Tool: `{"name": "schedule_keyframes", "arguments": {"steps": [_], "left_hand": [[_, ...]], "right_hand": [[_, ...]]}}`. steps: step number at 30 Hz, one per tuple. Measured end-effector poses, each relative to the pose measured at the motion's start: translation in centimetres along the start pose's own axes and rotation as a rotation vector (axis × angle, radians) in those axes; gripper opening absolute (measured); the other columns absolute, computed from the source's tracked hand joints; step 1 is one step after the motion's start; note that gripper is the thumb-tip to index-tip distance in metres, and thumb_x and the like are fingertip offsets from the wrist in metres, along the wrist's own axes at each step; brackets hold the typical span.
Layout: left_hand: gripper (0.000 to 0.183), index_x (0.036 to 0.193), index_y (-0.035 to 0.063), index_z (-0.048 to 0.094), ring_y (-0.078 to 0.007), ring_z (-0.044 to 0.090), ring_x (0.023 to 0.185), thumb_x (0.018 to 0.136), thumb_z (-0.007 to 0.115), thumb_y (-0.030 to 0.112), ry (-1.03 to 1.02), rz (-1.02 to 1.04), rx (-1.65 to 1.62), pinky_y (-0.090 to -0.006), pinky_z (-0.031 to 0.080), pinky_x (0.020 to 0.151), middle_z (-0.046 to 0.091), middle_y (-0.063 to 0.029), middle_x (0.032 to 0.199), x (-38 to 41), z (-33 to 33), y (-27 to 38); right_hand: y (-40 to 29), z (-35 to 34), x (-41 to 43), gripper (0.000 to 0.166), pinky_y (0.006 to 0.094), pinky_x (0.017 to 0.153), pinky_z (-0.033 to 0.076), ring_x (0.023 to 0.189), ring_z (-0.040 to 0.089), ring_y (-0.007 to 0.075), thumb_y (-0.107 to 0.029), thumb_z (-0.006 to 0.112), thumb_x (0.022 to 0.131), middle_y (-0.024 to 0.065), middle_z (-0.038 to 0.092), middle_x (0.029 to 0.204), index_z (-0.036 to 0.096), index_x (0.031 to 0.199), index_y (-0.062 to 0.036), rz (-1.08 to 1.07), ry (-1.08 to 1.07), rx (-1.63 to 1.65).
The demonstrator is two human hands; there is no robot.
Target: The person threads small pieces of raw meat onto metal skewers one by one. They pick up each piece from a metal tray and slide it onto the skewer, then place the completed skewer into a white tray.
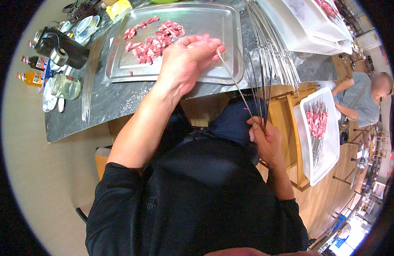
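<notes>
My left hand (pixel 190 57) is over the right half of a shallow metal tray (pixel 213 19), its fingers curled around raw meat that they mostly hide. The end of one metal skewer (pixel 232 80) meets the meat at those fingertips. Down by my right thigh, my right hand (pixel 268 140) grips the lower ends of several thin metal skewers (pixel 259 92), which fan upward; the slanting one runs up to my left hand. Small chunks of raw red meat (pixel 150 46) lie piled on the tray's left half.
Many loose skewers (pixel 270 44) lie right of the tray, beside white plastic bins (pixel 312 41). Another white bin (pixel 334 140) on a wooden chair (pixel 293 128) holds meat-laden skewers. More skewers (pixel 91 73), a glass jar (pixel 67 87) and bottles stand left. A person (pixel 363 99) is at right.
</notes>
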State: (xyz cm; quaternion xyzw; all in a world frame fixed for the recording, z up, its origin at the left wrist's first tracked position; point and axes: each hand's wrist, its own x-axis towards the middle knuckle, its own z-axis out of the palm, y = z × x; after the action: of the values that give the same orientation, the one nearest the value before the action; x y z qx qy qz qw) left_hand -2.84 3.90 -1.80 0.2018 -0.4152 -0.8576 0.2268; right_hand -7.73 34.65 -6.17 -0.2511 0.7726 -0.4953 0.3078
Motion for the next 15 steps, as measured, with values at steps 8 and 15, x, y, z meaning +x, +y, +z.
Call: {"name": "schedule_keyframes", "arguments": {"steps": [8, 15], "left_hand": [[0.039, 0.128, -0.0064, 0.054, -0.0299, 0.074, 0.11, 0.098, 0.074, 0.008, 0.005, -0.019, 0.039, -0.039, 0.06, 0.098, 0.073, -0.0186, 0.119, 0.07, -0.04, 0.2], [0.038, 0.127, -0.0068, 0.054, -0.0304, 0.074, 0.11, 0.098, 0.074, 0.007, -0.02, -0.004, 0.041, -0.0383, 0.061, 0.097, 0.072, -0.0198, 0.12, 0.12, -0.32, -0.16]], "right_hand": [[-0.62, -0.41, -0.15, 0.025, 0.0304, 0.06, 0.046, 0.064, 0.058, 0.013, -0.019, 0.054, 0.111, 0.0036, 0.061, 0.07, 0.069, 0.11, -0.0003, -0.031, 0.018, -0.077], [-0.5, -0.35, -0.05, 0.028, 0.03, 0.059, 0.046, 0.063, 0.058, 0.0127, -0.022, 0.053, 0.112, 0.0031, 0.06, 0.068, 0.07, 0.108, -0.0001, -0.032, 0.012, -0.068]]}}
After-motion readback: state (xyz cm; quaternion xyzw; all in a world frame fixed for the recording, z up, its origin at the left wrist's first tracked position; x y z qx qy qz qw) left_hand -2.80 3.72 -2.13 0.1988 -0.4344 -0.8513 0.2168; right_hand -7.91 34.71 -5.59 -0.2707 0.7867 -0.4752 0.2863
